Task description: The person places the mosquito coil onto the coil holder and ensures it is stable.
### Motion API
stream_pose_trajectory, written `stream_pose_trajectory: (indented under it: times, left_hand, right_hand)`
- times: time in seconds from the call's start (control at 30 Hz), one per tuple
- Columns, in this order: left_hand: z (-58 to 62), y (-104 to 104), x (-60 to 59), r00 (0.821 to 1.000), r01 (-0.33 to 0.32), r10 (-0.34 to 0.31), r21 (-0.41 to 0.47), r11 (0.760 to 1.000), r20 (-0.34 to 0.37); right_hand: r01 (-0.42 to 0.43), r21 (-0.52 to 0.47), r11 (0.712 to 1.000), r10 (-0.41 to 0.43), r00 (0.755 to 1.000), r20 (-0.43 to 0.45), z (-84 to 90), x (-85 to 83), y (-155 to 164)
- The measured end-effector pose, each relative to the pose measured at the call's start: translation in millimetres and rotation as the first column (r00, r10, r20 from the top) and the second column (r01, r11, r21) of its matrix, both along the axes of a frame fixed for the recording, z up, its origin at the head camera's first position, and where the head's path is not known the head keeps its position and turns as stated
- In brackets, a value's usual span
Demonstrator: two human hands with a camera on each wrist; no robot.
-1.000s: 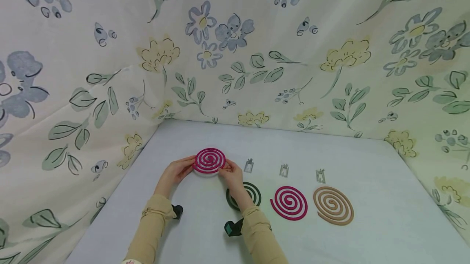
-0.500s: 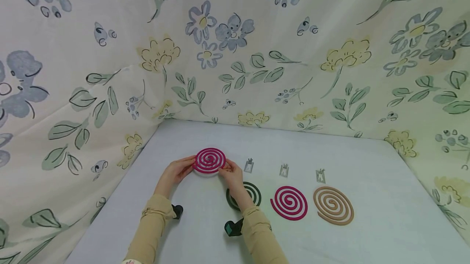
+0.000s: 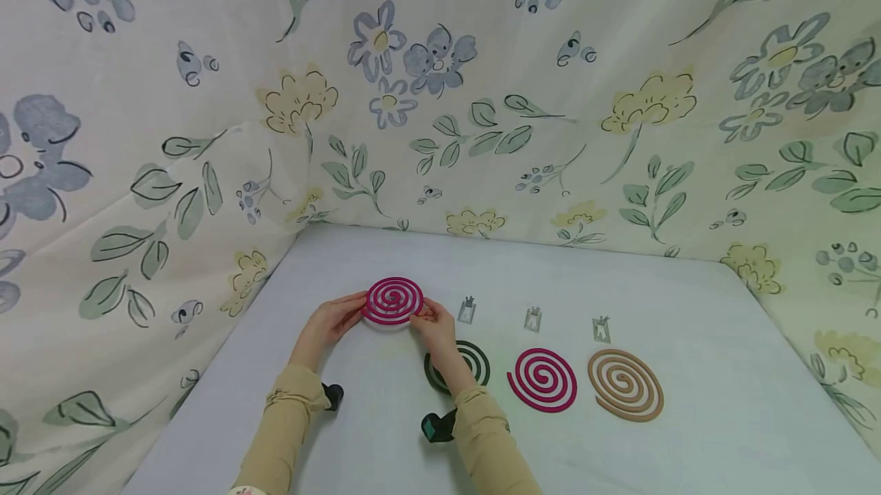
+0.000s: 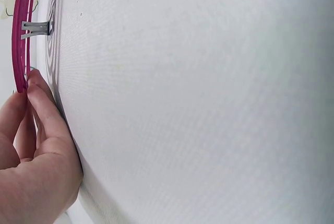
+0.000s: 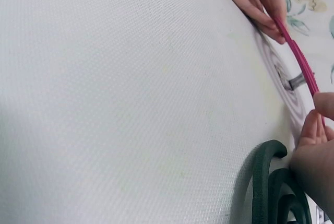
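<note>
The smooth magenta spiral coil [image 4: 17, 36] is up off the bench [image 3: 378, 418] near its far left part, over a thin grey metal stand [image 4: 36, 28] with slotted prongs. Can't tell how firmly it's seated. Left hand [image 3: 333, 322] and right hand [image 3: 437, 329] have fingers closed to a pinch on opposite edges of it. A thick, matte dark green spiral coil [image 5: 261, 187] is half hidden under the right forearm and cut off in the right wrist view. Next to it are a second magenta coil [image 3: 542, 379] and a tan spiral coil [image 3: 622, 382]; the three small metal frames [image 3: 533, 319] behind are too tiny to read well. White, finely woven-looking bench top, creased floral fabric [image 3: 440, 66] all round.
</note>
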State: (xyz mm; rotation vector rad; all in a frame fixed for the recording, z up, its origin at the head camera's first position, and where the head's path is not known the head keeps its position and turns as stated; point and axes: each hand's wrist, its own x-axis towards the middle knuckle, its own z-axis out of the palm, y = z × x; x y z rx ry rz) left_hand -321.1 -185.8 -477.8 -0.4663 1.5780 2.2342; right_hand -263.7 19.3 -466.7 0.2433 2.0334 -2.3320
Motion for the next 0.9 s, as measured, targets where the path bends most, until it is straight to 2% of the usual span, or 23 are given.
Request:
stream_pose_trajectory:
  times: [0.37,0.5,0.73,0.9]
  left_hand:
    - [-0.9,-2.7,0.4,1.0,0.014,-0.014,0.017,1.0,-0.001]
    - [-3.2,-4.3,-0.8,0.999,0.03,-0.03,0.021,0.999,-0.022]
    - [-2.0,-3.3,-0.1,0.999,0.037,-0.037,0.007,0.999,-0.026]
    - [-3.0,-2.1,0.1,0.999,0.041,-0.041,0.0,0.999,-0.026]
  right_hand:
    - [0.008,0.019,1.0,-0.008,1.0,0.013,-0.5,-1.8,-0.8]
    - [0.02,0.02,1.0,-0.02,1.0,0.014,-1.3,-3.1,-1.0]
    - [0.037,0.02,0.999,-0.037,0.999,0.02,-35.6,-23.9,-2.1]
    - [0.046,0.019,0.999,-0.046,0.999,0.021,-38.9,-25.1,-2.9]
